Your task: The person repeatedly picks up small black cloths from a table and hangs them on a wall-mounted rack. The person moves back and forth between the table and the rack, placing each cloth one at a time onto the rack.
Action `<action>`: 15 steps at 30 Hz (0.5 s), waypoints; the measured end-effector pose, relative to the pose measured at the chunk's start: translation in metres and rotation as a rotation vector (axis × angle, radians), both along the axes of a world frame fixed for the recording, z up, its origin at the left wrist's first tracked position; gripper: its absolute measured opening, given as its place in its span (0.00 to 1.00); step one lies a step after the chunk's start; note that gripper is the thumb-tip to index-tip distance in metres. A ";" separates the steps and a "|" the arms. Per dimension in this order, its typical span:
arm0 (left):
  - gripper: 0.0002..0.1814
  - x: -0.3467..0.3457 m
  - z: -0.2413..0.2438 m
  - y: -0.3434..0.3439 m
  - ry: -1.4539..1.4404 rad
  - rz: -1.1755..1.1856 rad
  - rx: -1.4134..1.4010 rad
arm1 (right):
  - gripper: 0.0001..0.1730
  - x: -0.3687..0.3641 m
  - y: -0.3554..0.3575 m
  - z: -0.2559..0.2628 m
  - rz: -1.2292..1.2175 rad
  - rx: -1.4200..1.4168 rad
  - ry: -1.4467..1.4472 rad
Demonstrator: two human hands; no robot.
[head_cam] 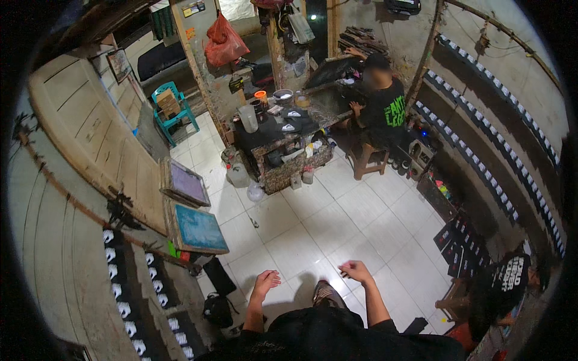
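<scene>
My left hand (267,283) hangs over the white tiled floor (316,216), its fingers loosely curled and nothing seen in it. To its right, my right hand (355,272) is bent with fingertips near the thumb; whether it holds something small cannot be told. Between and below them a sandal-clad or shod foot (328,295) stands on the tiles. Farther ahead, a cluttered worktable (253,140) bears black pieces with white prints (291,127), a clear plastic jug (248,118) and an orange container (261,95). Neither hand touches these.
A person (384,97) sits on a brown stool (368,160) at the worktable; another person (501,289) is at the lower right. Two framed screens (202,228) lean at left. Rows of printed black pieces (474,167) line the right wall. A black bag (218,310) lies by my left.
</scene>
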State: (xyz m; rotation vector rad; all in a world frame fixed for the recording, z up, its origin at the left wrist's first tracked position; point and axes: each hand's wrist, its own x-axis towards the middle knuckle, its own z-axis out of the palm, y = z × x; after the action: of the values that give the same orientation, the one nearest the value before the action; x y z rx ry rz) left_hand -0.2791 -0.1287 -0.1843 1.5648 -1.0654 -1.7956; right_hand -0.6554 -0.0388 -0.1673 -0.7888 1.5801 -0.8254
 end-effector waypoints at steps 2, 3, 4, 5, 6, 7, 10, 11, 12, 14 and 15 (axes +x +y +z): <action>0.19 -0.012 -0.011 -0.061 0.057 -0.043 -0.003 | 0.10 -0.037 -0.042 -0.054 -0.205 0.078 0.028; 0.19 -0.012 -0.026 -0.087 -0.086 -0.135 -0.068 | 0.09 -0.050 -0.064 -0.067 -0.328 0.100 -0.014; 0.19 -0.012 -0.043 -0.113 -0.226 -0.228 -0.131 | 0.09 -0.066 -0.095 -0.081 -0.390 0.078 -0.066; 0.19 -0.011 -0.063 -0.139 -0.374 -0.332 -0.187 | 0.08 -0.073 -0.135 -0.096 -0.472 0.111 -0.080; 0.20 -0.006 -0.084 -0.158 -0.451 -0.343 -0.181 | 0.10 -0.079 -0.180 -0.098 -0.446 0.020 -0.109; 0.21 -0.009 -0.101 -0.181 -0.611 -0.500 -0.125 | 0.13 -0.090 -0.233 -0.142 -0.402 0.063 -0.055; 0.22 -0.011 -0.137 -0.237 -0.867 -0.816 -0.135 | 0.13 -0.090 -0.402 -0.123 -0.263 -0.052 -0.146; 0.21 -0.006 -0.140 -0.252 -0.830 -0.788 -0.284 | 0.13 -0.080 -0.464 -0.107 -0.240 0.064 -0.152; 0.24 -0.018 -0.125 -0.292 -0.733 -0.667 -0.149 | 0.14 -0.085 -0.518 -0.115 -0.167 -0.007 -0.154; 0.25 -0.035 -0.103 -0.384 -0.574 -0.496 -0.135 | 0.14 -0.097 -0.620 -0.124 -0.057 -0.023 -0.303; 0.24 -0.035 -0.116 -0.408 -0.508 -0.380 -0.221 | 0.14 -0.078 -0.660 -0.079 -0.048 0.061 -0.248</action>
State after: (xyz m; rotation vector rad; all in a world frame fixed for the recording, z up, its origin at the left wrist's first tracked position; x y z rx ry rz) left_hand -0.3142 -0.5365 -0.3000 1.8140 -1.8365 -1.4553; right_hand -0.7335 -0.6990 -0.2459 -0.5826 1.4004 -0.8707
